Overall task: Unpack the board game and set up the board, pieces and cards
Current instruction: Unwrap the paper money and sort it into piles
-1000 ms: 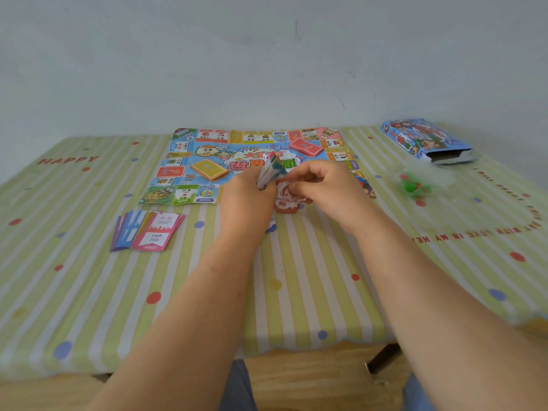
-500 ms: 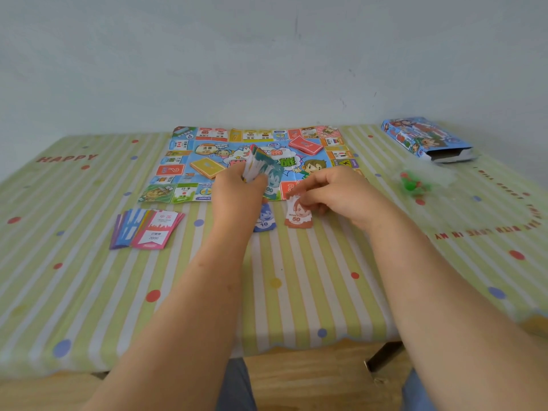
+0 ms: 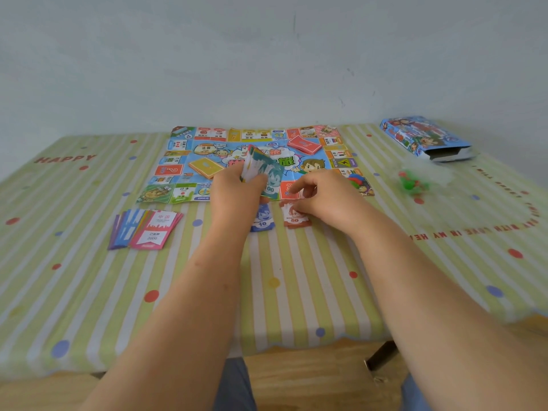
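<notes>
The bench wears a smooth, faintly glossy striped cloth; the board on it looks like creased paper, the box beside the board glossy card

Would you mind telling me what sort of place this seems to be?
Probably a room in a home: a striped, dotted tablecloth, a plain pale wall close behind, and a children's game board laid out on it.

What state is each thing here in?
game board, unfolded flat.
game box, lying down, end open.
banknote stack, fanned in left hand.
10 note, flat on table.
50 note, flat, under right hand; grip unclear.
title cards, fanned on table.
red deck, stacked on board.
yellow deck, stacked on board.
</notes>
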The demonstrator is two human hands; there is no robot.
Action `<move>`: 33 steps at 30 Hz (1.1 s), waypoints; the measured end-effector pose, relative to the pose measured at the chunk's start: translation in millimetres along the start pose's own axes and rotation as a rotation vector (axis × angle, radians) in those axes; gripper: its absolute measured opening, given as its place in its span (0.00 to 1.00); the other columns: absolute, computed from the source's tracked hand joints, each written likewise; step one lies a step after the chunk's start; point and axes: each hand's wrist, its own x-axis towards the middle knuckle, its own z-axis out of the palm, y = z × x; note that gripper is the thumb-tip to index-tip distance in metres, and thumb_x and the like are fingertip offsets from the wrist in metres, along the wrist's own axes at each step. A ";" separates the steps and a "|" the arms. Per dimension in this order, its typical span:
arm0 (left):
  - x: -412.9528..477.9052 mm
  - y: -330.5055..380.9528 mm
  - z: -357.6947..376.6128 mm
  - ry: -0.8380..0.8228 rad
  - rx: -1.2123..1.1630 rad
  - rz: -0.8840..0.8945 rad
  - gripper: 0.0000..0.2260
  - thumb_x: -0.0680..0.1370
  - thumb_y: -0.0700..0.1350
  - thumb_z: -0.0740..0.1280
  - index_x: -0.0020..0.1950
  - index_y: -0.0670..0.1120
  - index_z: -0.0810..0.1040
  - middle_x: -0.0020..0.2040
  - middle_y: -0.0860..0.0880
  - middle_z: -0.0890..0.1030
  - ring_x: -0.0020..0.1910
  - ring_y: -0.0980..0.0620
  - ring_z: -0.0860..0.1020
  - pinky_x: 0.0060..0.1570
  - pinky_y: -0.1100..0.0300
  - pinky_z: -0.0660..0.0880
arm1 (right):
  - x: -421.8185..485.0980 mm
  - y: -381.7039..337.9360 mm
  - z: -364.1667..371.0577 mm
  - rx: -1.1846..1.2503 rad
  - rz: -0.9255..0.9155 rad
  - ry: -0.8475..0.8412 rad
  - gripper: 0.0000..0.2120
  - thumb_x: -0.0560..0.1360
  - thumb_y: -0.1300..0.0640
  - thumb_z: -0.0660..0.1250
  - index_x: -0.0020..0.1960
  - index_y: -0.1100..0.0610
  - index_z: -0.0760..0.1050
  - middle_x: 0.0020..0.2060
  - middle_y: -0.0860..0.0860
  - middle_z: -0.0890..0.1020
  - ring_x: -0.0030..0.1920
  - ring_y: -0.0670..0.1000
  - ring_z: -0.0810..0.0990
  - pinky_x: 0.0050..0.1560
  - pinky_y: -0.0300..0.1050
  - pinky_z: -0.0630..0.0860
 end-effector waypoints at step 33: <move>-20.0 16.9 29.8 -0.506 -0.406 -0.233 0.06 0.79 0.44 0.64 0.49 0.46 0.81 0.45 0.46 0.86 0.42 0.46 0.85 0.46 0.54 0.81 | -10.0 29.8 -30.8 0.686 0.091 0.154 0.10 0.70 0.65 0.74 0.50 0.59 0.80 0.34 0.53 0.81 0.28 0.45 0.76 0.28 0.36 0.70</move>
